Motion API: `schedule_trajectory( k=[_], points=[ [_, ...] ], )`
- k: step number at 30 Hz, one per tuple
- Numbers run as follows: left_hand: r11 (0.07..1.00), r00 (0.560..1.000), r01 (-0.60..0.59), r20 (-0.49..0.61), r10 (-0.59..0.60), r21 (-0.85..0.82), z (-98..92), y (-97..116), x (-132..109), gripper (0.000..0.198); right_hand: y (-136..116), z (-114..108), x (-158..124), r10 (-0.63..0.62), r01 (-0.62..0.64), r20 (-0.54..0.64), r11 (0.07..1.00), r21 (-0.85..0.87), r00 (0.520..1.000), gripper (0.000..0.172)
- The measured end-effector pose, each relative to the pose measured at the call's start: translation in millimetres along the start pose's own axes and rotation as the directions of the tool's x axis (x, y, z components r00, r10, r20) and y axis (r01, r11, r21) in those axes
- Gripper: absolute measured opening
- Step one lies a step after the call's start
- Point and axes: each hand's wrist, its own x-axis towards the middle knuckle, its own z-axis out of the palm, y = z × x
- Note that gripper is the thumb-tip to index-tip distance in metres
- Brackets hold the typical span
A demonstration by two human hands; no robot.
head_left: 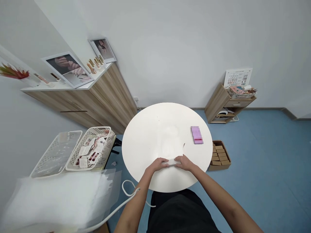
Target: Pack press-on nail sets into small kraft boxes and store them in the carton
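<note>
Both hands meet near the front part of a round white table point(141, 139). Between them lies a small white, flat, folded-looking piece point(172, 162), its material too small to make out. My left hand point(159, 164) has its fingers closed on the left end of this piece. On the right end, my right hand point(184, 162) grips it in the same way. A purple block, blurred into squares point(196, 134), rests on the right side of the table, apart from both hands.
Left of the table, a white basket point(111, 136) holds cards and packets, beside a second basket point(81, 133) with clear bags. Translucent sheets point(60, 197) and a white cable point(116, 208) lie front left. A carton of small boxes point(220, 167) stands on the floor at right.
</note>
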Motion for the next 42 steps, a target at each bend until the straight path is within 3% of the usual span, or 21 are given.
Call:
schedule_trajectory(
  k=[2, 5, 10, 13, 15, 18, 21, 24, 27, 31, 35, 42],
  points=[
    [0.999, 1.0, 0.018, -0.021, -0.019, -0.047, -10.4, 5.5, 1.6, 0.046, -0.3, -11.4, 9.7, 0.045, -0.043, -0.03, 0.998, 0.052, 0.999, 0.031],
    [0.997, 0.986, 0.062, -0.155, -0.067, -0.04, -15.0, 7.4, 7.4, 0.047, 1.5, -19.7, 23.8, 0.11, -0.102, -0.082, 0.991, 0.092, 0.991, 0.025],
    [0.989, 0.903, 0.145, -0.407, -0.137, -0.011, -5.2, -0.9, 23.1, 0.028, 11.1, -13.7, 44.9, 0.192, -0.168, -0.154, 0.973, 0.156, 0.969, 0.025],
    [0.966, 0.839, 0.207, -0.535, -0.095, 0.153, 5.2, -4.9, 30.0, 0.038, 18.6, -6.0, 56.4, 0.236, -0.205, -0.199, 0.965, 0.164, 0.951, 0.029],
    [0.91, 0.798, 0.228, -0.601, 0.029, 0.347, 14.0, -4.7, 32.5, 0.048, 22.8, -1.3, 62.8, 0.266, -0.24, -0.212, 0.96, 0.141, 0.94, 0.03],
    [0.779, 0.82, 0.131, -0.508, 0.262, 0.613, 30.1, -1.7, 33.7, 0.054, 27.8, 5.3, 68.7, 0.283, -0.269, -0.24, 0.959, 0.088, 0.929, 0.029],
    [0.691, 0.869, -0.014, -0.333, 0.366, 0.722, 46.9, -0.6, 33.6, 0.057, 31.5, 11.2, 68.7, 0.262, -0.258, -0.288, 0.965, 0.053, 0.921, 0.027],
    [0.689, 0.891, -0.006, -0.309, 0.332, 0.724, 57.4, -3.2, 34.4, 0.064, 32.1, 15.1, 62.3, 0.23, -0.247, -0.377, 0.969, 0.003, 0.897, 0.033],
    [0.703, 0.906, 0.012, -0.305, 0.293, 0.711, 55.8, -5.9, 38.6, 0.067, 27.1, 16.8, 51.8, 0.081, -0.164, -0.447, 0.975, -0.149, 0.891, 0.043],
    [0.741, 0.918, 0.033, -0.314, 0.242, 0.67, 40.4, -5.9, 46.3, 0.063, 17.2, 19.2, 39.3, -0.134, 0.024, -0.323, 0.946, -0.322, 0.937, 0.051],
    [0.791, 0.931, -0.042, -0.263, 0.253, 0.611, 26.7, -4.2, 45.8, 0.061, 12.0, 21.2, 32.3, -0.135, 0.045, -0.256, 0.943, -0.329, 0.957, 0.059],
    [0.876, 0.99, -0.052, -0.092, 0.11, 0.479, 24.8, -0.5, 18.7, 0.054, 5.2, 19.1, 16.5, -0.079, 0.061, -0.073, 0.973, -0.222, 0.994, 0.045]
  ],
)
